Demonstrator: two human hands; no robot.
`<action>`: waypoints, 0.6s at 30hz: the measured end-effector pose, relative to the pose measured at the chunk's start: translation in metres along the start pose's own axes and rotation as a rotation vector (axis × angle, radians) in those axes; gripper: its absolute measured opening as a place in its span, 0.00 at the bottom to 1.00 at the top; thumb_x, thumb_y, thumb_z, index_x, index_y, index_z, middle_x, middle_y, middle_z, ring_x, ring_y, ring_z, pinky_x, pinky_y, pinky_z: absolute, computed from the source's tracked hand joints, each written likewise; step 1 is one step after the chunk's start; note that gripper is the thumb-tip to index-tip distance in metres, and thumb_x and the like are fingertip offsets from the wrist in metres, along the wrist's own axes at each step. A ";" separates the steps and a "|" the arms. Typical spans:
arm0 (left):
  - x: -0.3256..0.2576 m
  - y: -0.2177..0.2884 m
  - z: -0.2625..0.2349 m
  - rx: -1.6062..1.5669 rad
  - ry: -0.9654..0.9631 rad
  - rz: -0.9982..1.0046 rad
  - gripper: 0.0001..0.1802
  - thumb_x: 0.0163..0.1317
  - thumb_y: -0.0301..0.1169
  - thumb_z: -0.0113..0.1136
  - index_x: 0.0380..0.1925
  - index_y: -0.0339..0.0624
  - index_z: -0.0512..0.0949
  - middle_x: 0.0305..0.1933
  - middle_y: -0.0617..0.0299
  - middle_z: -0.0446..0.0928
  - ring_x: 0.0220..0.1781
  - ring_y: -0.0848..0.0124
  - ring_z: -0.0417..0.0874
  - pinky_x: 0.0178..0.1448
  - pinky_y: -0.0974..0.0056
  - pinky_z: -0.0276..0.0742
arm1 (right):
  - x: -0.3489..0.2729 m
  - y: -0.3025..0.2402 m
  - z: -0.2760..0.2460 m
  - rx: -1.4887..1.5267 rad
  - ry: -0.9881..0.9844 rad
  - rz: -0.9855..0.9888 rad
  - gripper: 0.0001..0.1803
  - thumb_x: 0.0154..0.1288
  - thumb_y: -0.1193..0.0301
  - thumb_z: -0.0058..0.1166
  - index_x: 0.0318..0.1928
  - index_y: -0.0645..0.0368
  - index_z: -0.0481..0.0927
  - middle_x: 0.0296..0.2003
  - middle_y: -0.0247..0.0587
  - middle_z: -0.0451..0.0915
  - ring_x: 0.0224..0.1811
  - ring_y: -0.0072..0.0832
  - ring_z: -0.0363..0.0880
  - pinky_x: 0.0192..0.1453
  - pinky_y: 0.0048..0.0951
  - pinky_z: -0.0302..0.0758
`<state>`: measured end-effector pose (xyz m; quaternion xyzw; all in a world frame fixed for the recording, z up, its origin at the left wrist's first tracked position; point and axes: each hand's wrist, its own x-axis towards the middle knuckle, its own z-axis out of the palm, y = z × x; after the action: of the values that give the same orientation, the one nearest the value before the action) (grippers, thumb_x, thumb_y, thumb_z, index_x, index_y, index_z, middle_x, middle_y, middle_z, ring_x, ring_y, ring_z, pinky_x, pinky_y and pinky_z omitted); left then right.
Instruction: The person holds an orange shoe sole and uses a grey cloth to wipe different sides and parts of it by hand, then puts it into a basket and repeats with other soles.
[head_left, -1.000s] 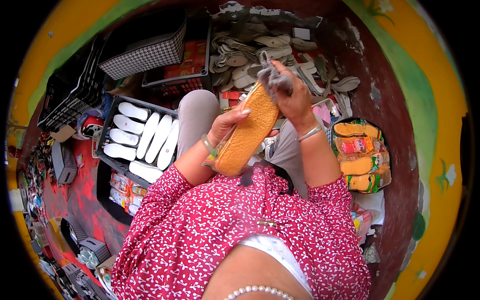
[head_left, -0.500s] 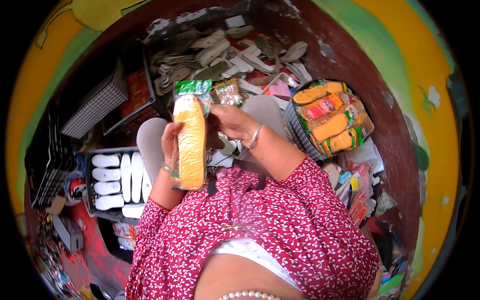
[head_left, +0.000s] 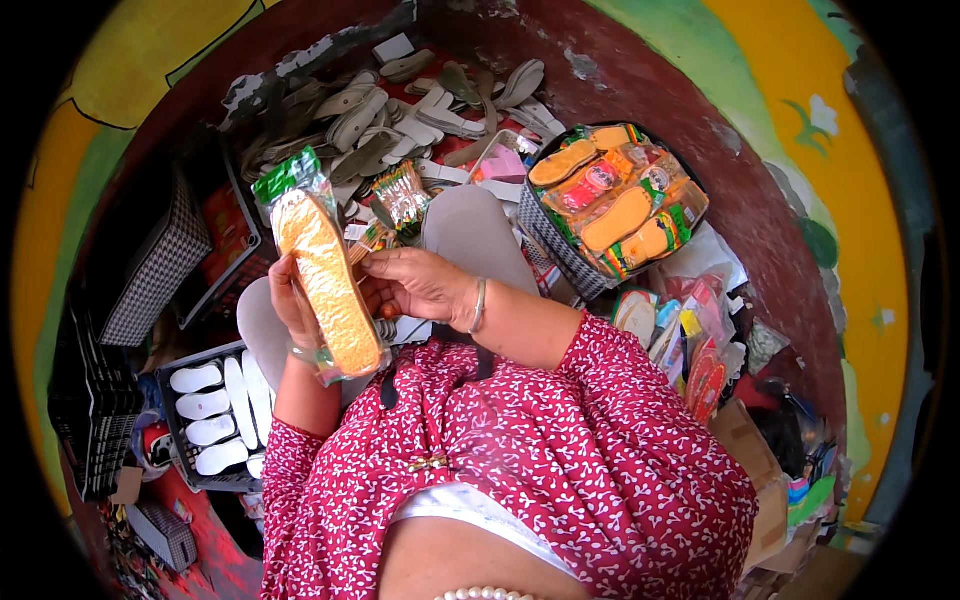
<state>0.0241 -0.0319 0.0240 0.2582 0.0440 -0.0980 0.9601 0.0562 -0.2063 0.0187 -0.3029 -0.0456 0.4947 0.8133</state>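
My left hand (head_left: 288,298) is closed around the left edge of a packaged insole (head_left: 328,285). The insole is yellow-orange, in clear wrap with a green top, and tilts to the upper left. My right hand (head_left: 425,287) is beside the package's right edge, its thumb and fingers drawn together. What those fingers pinch is hidden, partly behind the package. Just beyond the right hand, a shiny clear packet with green and orange print (head_left: 402,197) lies by my knee.
To the right, a houndstooth basket (head_left: 550,222) holds several packaged orange insoles. White insoles (head_left: 212,431) fill a dark crate at left. Loose grey and white soles (head_left: 357,118) pile up by the wall ahead. A patterned bin (head_left: 158,255) stands at far left.
The packaged insole has tilted, its top swinging left. My right hand has moved down along the package's right edge. The whole view has shifted, showing more of the floor at right.
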 end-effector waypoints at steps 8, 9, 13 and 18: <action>0.027 -0.019 0.007 0.669 -0.010 0.241 0.28 0.59 0.44 0.50 0.56 0.41 0.67 0.45 0.61 0.73 0.40 0.74 0.76 0.41 0.72 0.73 | -0.012 -0.007 0.008 -0.062 -0.014 0.041 0.14 0.55 0.61 0.63 0.38 0.52 0.77 0.29 0.27 0.76 0.28 0.16 0.73 0.27 0.18 0.66; 0.033 -0.015 0.002 0.919 -0.061 0.305 0.29 0.60 0.41 0.51 0.59 0.40 0.65 0.48 0.60 0.73 0.42 0.75 0.75 0.42 0.72 0.73 | -0.012 -0.003 0.002 -0.066 -0.002 0.031 0.14 0.54 0.62 0.64 0.38 0.52 0.77 0.28 0.26 0.76 0.27 0.16 0.73 0.26 0.17 0.64; 0.042 -0.024 -0.013 1.418 -0.102 0.513 0.26 0.60 0.28 0.52 0.60 0.39 0.64 0.56 0.54 0.70 0.53 0.69 0.73 0.57 0.66 0.69 | -0.011 0.005 -0.007 -0.026 0.081 -0.081 0.15 0.52 0.66 0.66 0.39 0.52 0.76 0.26 0.26 0.75 0.22 0.14 0.71 0.20 0.14 0.63; 0.050 -0.009 -0.026 0.938 0.284 0.354 0.22 0.65 0.37 0.48 0.56 0.37 0.70 0.55 0.58 0.71 0.54 0.70 0.71 0.60 0.68 0.64 | -0.039 -0.041 -0.036 -0.131 0.376 -0.326 0.16 0.52 0.67 0.65 0.39 0.57 0.75 0.27 0.28 0.76 0.19 0.13 0.71 0.18 0.12 0.66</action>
<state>0.0706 -0.0349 -0.0102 0.6749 0.0807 0.0926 0.7276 0.0818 -0.2686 0.0206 -0.4301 0.0260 0.2879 0.8553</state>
